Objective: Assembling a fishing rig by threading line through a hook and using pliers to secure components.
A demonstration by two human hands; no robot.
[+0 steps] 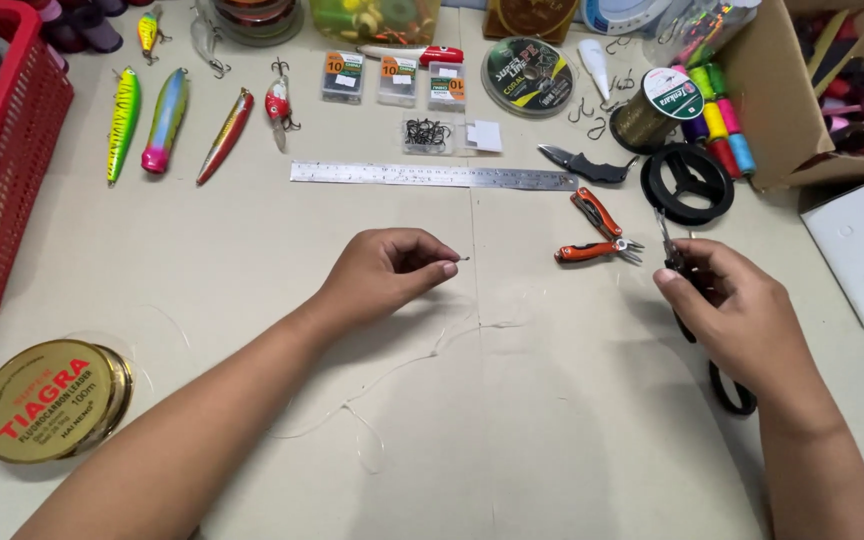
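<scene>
My left hand (387,268) pinched a small hook (460,261) above the tabletop (252,260); my right hand (742,315) had its grip closed on black scissors (697,330). Clear line (422,355) lay loose and uncut between them. Orange pliers (600,238) crowded the right; the middle was open.
</scene>
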